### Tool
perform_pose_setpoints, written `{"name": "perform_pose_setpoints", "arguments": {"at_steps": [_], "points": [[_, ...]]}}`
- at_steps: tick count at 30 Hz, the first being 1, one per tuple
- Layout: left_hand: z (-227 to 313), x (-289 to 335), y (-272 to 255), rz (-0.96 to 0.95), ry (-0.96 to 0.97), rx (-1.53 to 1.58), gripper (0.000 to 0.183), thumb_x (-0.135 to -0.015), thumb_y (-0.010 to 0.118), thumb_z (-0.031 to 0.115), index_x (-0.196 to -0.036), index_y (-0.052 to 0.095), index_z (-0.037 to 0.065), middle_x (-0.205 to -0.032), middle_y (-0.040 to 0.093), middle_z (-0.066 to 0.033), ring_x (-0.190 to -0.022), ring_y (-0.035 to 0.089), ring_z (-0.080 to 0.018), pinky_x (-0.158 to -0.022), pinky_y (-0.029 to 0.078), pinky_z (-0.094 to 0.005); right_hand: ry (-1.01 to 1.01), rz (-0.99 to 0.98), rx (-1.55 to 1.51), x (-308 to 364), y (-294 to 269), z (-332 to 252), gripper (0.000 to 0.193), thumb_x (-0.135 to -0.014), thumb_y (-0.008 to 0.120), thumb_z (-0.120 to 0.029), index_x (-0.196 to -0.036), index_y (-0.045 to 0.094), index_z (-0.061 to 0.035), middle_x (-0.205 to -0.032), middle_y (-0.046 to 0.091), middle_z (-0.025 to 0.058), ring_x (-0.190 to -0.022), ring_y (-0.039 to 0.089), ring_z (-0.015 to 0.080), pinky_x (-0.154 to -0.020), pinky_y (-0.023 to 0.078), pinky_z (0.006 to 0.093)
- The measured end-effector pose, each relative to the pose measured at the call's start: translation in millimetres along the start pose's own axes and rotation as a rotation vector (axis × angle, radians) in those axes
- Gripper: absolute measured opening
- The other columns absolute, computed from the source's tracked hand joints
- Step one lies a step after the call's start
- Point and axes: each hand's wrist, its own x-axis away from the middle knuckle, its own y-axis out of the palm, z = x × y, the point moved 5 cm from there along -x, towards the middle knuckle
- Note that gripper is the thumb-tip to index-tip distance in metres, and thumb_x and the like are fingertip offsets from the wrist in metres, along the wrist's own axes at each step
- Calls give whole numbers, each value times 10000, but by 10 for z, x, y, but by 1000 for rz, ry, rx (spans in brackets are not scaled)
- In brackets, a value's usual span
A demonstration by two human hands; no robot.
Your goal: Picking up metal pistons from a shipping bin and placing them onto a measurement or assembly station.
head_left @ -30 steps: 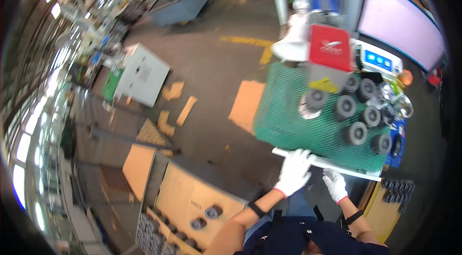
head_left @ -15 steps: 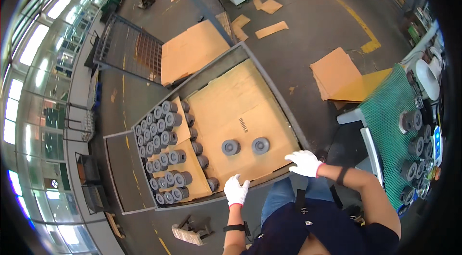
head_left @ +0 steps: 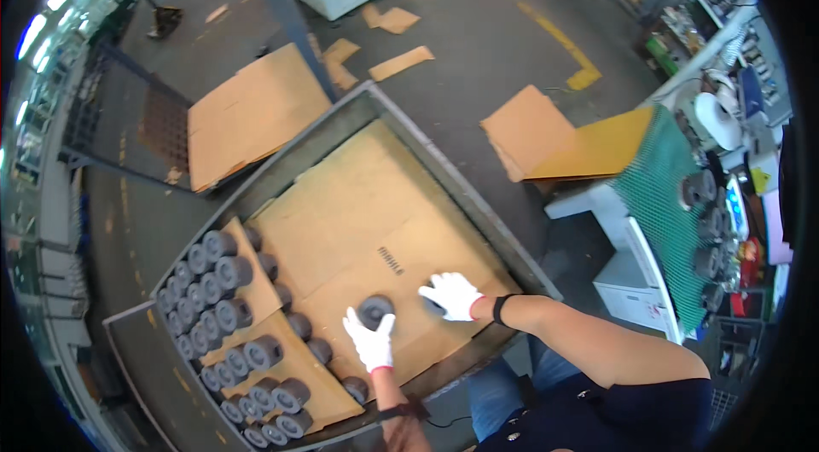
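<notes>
My left hand (head_left: 369, 343), in a white glove, is at the near side of a dark grey round metal part (head_left: 375, 310) with a hollow centre. Its thumb and fingers are spread apart at the part's near edge. The white-gloved right hand (head_left: 454, 295) reaches over a second grey part (head_left: 432, 306), its fingers curled on it and covering most of it. Both parts stand on a flat cardboard sheet (head_left: 341, 196) inside a metal-framed bin (head_left: 461, 183). Whether the left fingers press on their part is hard to see.
Several rows of similar grey parts (head_left: 232, 315) lie on their sides at the bin's left, with cardboard between them. At the right, a bench with a green mesh mat (head_left: 661, 205) holds more parts. Cardboard pieces (head_left: 529, 124) lie on the floor beyond.
Both hands have moved forward over the bin to the two standing parts. My right hand now covers one; the left has come to the other. The view has shifted closer to the bin.
</notes>
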Motion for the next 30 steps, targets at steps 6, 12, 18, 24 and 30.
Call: {"name": "perform_pose_setpoints", "arguments": {"at_steps": [6, 12, 18, 24, 30], "points": [[301, -269, 468, -38, -212, -455, 1143, -593, 936, 335, -1564, 346, 213, -1573, 346, -219, -1257, 541, -505, -1024, 509, -582, 472, -74, -702, 691, -458, 49, 946, -708, 861, -502, -1489, 420, -199, -1231, 560, 253, -1120, 620, 423, -982, 510, 521], [-114, -423, 375, 117, -238, -479, 1036, -536, 957, 217, -1445, 458, 215, -1373, 508, -150, -1213, 587, -406, -971, 568, -542, 389, 174, -936, 1931, -1103, 175, 935, -731, 859, -507, -1499, 385, -263, -1359, 517, 202, -1292, 538, 418, -1068, 449, 496], [935, 149, 404, 19, 60, 56, 602, -601, 929, 47, -1125, 646, -43, -1006, 696, -137, -878, 662, -271, -782, 620, -418, 715, 564, -789, 3632, -1392, 1212, 960, -708, 854, -579, -1488, 424, -221, -1310, 538, 223, -1227, 562, 428, -1030, 484, 496], [2443, 1306, 1313, -216, 470, 149, 580, -630, 914, 24, -1139, 639, -26, -1007, 643, -107, -897, 617, -221, -772, 594, -384, 1061, 835, -434, 5319, -1669, 1976, 847, -643, 885, -409, -1371, 539, -151, -1155, 573, 213, -1068, 608, 423, -914, 523, 503], [3995, 2510, 2882, -617, 718, 46, 1026, -514, 973, 224, -1403, 500, 23, -1320, 500, -186, -1199, 563, -323, -1039, 503, -455, 1145, 909, -176, 6260, -1697, 2907, 730, -594, 887, -257, -1250, 585, -153, -1066, 595, 192, -997, 617, 405, -842, 523, 501]]}}
